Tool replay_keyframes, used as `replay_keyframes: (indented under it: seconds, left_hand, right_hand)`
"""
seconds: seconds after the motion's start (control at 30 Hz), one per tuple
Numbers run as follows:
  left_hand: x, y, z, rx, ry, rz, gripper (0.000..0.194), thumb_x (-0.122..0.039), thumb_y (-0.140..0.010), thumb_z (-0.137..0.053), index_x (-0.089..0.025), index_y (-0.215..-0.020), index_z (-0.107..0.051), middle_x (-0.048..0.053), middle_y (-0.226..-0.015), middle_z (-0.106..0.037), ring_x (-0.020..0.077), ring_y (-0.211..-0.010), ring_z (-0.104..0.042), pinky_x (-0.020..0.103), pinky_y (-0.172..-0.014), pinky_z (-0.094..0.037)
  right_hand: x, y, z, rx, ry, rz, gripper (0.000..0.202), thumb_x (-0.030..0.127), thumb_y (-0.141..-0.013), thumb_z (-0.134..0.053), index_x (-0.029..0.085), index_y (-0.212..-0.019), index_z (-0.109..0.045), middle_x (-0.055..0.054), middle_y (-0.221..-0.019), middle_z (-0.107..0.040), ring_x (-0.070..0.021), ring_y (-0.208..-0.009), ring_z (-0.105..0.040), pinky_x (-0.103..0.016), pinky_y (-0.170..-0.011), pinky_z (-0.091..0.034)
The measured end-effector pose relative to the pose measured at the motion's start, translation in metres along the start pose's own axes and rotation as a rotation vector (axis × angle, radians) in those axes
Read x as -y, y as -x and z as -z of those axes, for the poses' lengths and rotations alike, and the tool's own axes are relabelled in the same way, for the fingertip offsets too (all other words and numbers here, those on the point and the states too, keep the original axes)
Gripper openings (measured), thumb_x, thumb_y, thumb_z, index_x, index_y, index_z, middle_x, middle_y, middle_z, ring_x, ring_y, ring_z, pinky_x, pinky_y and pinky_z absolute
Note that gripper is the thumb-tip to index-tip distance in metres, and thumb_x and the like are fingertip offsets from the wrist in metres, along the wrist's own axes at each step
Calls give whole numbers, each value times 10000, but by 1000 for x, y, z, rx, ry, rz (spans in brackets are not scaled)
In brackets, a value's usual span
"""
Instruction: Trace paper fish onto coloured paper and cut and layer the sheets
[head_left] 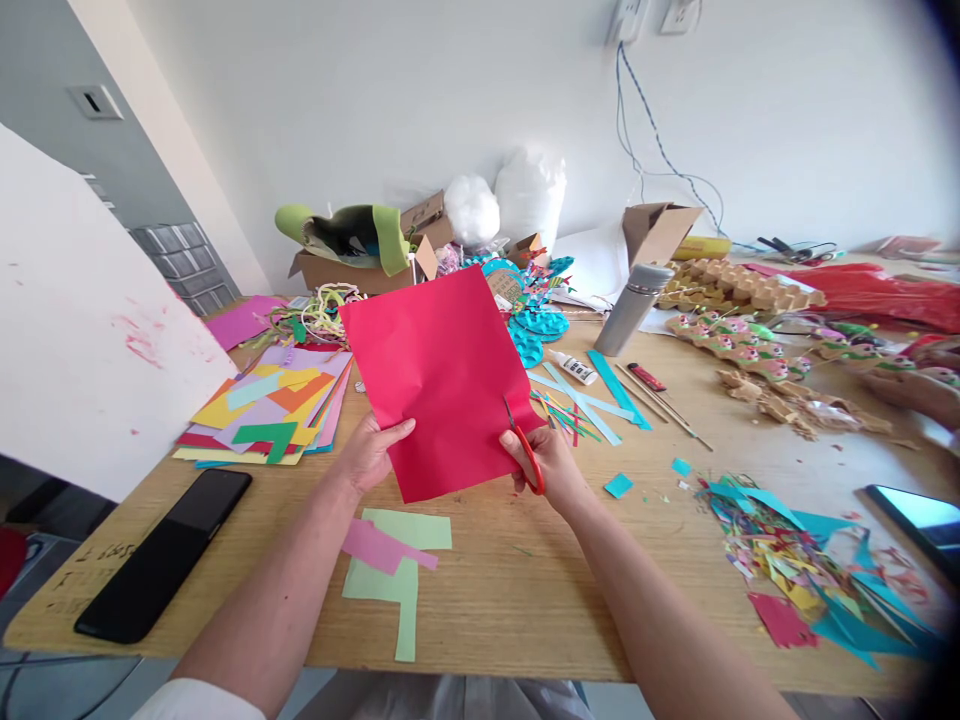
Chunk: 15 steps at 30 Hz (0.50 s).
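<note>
A red sheet of paper (442, 370) is held up above the table, tilted. My left hand (375, 447) pinches its lower left edge, thumb on the front face. With my right hand (547, 460) I hold red-handled scissors (531, 462) at the sheet's lower right side. One dark blade lies across the front of the paper near that edge; the right thumb also touches the sheet. Below on the table lie light green paper pieces (406, 615) and a pink paper strip (375, 545).
Coloured paper (259, 410) is stacked at left, near a black phone (165, 555). A grey bottle (632, 310), a glue bottle (574, 367) and wooden sticks (667, 405) stand or lie beyond my right hand. Paper scraps (795, 560) and another phone (922, 530) are at right, where another person's hand (919, 400) shows.
</note>
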<state>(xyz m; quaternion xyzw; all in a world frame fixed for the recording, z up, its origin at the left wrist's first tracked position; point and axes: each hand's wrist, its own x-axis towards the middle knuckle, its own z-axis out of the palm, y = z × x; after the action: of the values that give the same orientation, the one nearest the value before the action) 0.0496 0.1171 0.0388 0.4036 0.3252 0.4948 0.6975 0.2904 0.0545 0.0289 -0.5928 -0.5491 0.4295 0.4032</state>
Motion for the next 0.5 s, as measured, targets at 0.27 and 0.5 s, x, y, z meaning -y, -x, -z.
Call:
replay_keyframes:
  seconds: [0.27,0.5]
  left_hand:
    - [0,-1,1,-10,18,-13,411,-213,-596,-870,-195,-983,-734,79,-1045,-753,329,-1127,-643,486,-1037,-464]
    - [-8,-3,9,-48,13,-82,398,-219,-613,-860,-207,-990,-735,63,-1052,-754,306,-1123,-650,435,-1008,-499]
  right_hand:
    - [5,-1,3,29,9,-23,618,741,-693,-627,196,-467,-442,-24,-394,-540,-107,-314,-493,-200,-325,-314]
    - [26,22,48,375,183,19,542,701,-728,-621,163,-681,-585,-16,-521,-579,-138,-465,-574,-209,-399,-355]
